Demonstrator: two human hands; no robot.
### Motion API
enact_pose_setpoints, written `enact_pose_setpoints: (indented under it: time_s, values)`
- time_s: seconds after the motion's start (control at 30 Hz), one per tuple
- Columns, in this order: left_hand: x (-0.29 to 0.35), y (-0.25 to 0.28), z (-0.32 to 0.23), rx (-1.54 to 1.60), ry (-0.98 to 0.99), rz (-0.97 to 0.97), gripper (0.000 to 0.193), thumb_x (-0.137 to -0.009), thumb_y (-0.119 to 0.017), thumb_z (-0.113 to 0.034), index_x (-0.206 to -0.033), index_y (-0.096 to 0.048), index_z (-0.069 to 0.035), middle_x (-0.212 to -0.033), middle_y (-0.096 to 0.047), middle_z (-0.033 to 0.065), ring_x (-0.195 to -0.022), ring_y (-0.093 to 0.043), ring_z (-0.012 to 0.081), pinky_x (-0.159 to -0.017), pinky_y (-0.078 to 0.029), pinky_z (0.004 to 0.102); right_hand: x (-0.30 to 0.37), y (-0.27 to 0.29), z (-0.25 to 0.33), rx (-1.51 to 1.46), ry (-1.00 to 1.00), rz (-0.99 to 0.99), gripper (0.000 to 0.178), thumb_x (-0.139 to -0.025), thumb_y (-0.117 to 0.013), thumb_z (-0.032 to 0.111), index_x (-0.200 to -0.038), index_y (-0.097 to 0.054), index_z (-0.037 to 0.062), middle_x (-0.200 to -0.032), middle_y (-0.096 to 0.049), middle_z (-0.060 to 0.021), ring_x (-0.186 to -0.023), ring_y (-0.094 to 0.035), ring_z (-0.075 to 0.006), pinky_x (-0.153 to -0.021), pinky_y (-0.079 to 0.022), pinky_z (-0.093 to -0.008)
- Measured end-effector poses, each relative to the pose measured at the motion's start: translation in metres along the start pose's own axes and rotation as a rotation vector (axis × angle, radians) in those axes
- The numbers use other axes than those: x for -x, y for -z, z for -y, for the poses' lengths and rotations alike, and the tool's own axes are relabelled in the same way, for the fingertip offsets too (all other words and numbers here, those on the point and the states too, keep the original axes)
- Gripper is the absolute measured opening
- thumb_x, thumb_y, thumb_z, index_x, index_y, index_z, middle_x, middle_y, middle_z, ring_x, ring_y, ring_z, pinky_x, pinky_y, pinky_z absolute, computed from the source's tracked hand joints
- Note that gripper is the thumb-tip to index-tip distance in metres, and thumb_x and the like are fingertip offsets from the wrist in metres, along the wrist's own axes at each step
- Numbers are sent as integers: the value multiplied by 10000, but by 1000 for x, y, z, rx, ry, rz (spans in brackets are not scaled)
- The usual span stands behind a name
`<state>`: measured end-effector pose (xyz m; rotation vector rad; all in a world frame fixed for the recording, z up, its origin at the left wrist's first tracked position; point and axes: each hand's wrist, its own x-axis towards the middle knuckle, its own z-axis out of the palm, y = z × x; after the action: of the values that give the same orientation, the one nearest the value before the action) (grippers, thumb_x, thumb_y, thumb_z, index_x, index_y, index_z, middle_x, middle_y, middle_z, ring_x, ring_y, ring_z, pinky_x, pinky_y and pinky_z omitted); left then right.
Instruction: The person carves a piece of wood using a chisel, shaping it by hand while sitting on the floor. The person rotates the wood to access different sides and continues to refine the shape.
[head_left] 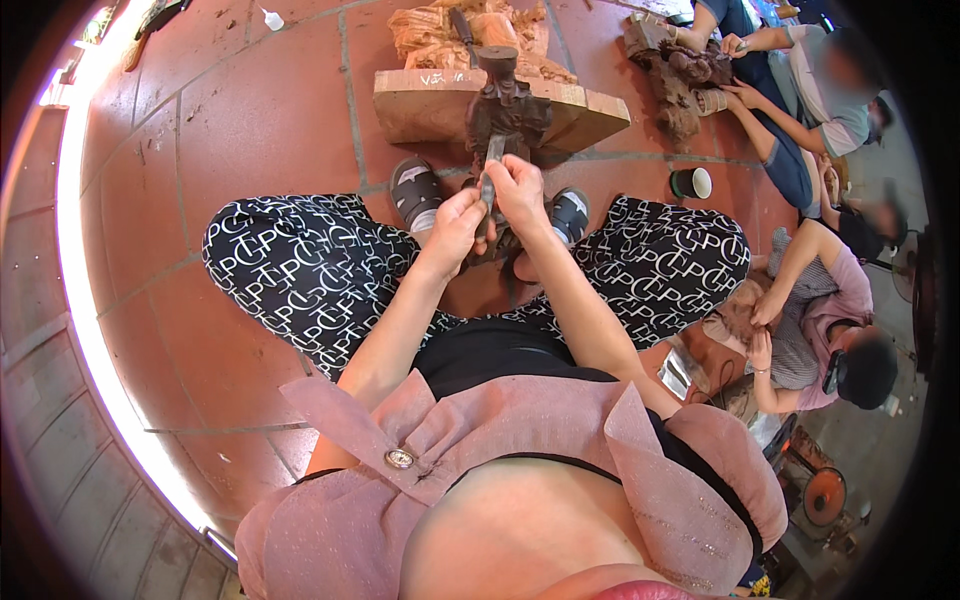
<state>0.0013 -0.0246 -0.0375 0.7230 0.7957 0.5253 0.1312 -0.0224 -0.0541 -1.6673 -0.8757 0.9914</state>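
My right hand (pixel 518 192) is closed around a narrow flat grey strip (pixel 495 150); whether it is a blade or folded sandpaper I cannot make out. Just below and to the left, my left hand (pixel 456 232) has its fingers curled round the lower part of the same strip. The strip's upper end lies against a dark brown carved wooden piece (pixel 507 112). That carving stands between my feet, leaning at a thick pale wooden block (pixel 425 108). My hands hide its lower part.
An orange-toned wood carving (pixel 420 35) sits behind the block, with a dark-handled tool (pixel 462 26) on it. A dark cup (pixel 691 183) with a white inside stands right of my foot. Co-workers sit at the right, one with a dark carving (pixel 665 85).
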Motion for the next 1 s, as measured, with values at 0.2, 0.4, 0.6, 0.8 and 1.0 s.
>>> enact_pose_setpoints:
  time_s: [0.2,0.4,0.6,0.8,1.0]
  values:
    - [-3,4,11,22,59,-6,171,-904,-409,-167,-957,-504,-36,-634,-533,32,-509,-492,96,-440,-397,208,0,-1,-8,139,63,-17,262,-781,-536,202,-626,-582,-4,-547,-584,-76,-525,-563,-121,-516,-442,-278]
    - [-15,5,-5,-5,-48,48,176,-901,-406,-164,-966,-504,-34,-633,-532,38,-506,-485,95,-450,-413,215,-18,-2,7,182,144,-90,273,-778,-538,210,-609,-575,-1,-533,-570,-105,-497,-560,-149,-484,-423,-310]
    - [2,9,9,20,116,29,170,-895,-434,-180,-964,-510,-44,-657,-549,46,-528,-504,94,-470,-459,241,1,2,-23,70,-71,40,278,-791,-543,230,-639,-586,1,-550,-573,-58,-521,-522,-100,-501,-423,-286]
    - [5,4,-7,-36,144,156,187,-872,-474,-151,-1005,-501,-22,-766,-568,68,-583,-550,105,-472,-486,240,13,7,-6,-49,-78,176,281,-842,-541,243,-696,-595,10,-581,-568,-31,-519,-499,-83,-477,-406,-262]
    - [-19,-16,-18,-291,-210,10,187,-817,-449,-55,-983,-458,31,-699,-573,86,-459,-539,135,-407,-457,237,-18,9,10,-184,-81,210,247,-890,-513,247,-774,-590,44,-662,-559,1,-542,-489,-59,-483,-407,-221]
